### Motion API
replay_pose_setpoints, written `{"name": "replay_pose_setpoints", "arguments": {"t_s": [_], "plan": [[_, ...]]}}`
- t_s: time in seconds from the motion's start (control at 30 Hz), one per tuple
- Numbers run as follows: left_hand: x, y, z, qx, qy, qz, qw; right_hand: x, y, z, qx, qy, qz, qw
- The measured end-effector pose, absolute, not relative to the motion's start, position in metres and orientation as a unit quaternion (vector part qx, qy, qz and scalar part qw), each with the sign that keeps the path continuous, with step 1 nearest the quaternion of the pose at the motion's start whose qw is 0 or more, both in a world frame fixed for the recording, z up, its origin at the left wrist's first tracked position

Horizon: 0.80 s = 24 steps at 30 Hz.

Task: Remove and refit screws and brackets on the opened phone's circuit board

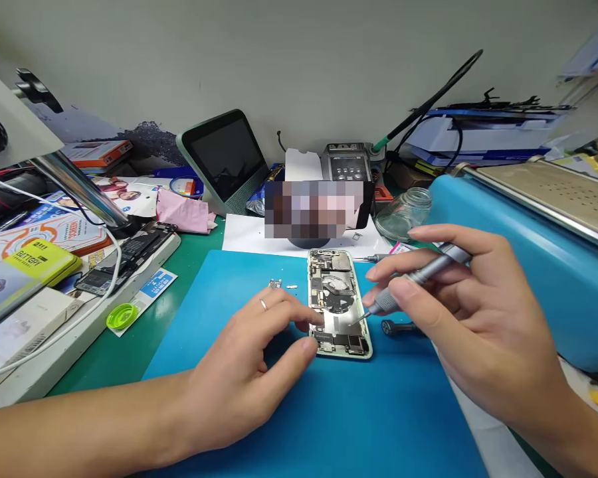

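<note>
An opened smartphone (339, 292) lies face up on the blue mat (259, 425), its inner boards, dark coil area and silvery plate exposed. My left hand (244, 358), a ring on one finger, rests with thumb and index fingertips at the phone's lower left edge; these fingers are apart. In my right hand (483, 318) is a grey precision screwdriver (413, 282), held between thumb and fingers. Its thin tip points down-left over the phone's lower half; whether it touches is unclear. Small metal parts (275, 284) lie left of the phone. A dark short-handled tool (397, 327) sits to its right.
Behind the mat stand a propped phone (363, 206) with a blurred screen, a glass jar (408, 212) and a tablet-like display (224, 159). Boxes (24, 279) and a white rail (70, 332) line the left. A blue machine (518, 265) borders the right.
</note>
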<state>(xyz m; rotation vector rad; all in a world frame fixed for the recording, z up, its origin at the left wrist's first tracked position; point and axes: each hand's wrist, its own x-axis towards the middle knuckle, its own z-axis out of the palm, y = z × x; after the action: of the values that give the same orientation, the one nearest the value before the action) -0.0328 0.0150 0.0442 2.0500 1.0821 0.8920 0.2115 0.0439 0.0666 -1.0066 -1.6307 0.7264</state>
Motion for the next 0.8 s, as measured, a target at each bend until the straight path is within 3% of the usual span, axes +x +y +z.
{"name": "replay_pose_setpoints", "arguments": {"t_s": [0.33,0.53,0.8], "plan": [[-0.032,0.032,0.042,0.826,0.374,0.368,0.207,0.203,0.05,0.051,-0.372,-0.626,0.277,0.626],[-0.014,0.048,0.054,0.852,0.414,0.291,0.133,0.209,0.054,0.043,-0.356,-0.642,0.274,0.621],[0.005,0.051,0.042,0.825,0.344,0.413,0.171,0.212,0.049,0.047,-0.393,-0.645,0.278,0.593]]}}
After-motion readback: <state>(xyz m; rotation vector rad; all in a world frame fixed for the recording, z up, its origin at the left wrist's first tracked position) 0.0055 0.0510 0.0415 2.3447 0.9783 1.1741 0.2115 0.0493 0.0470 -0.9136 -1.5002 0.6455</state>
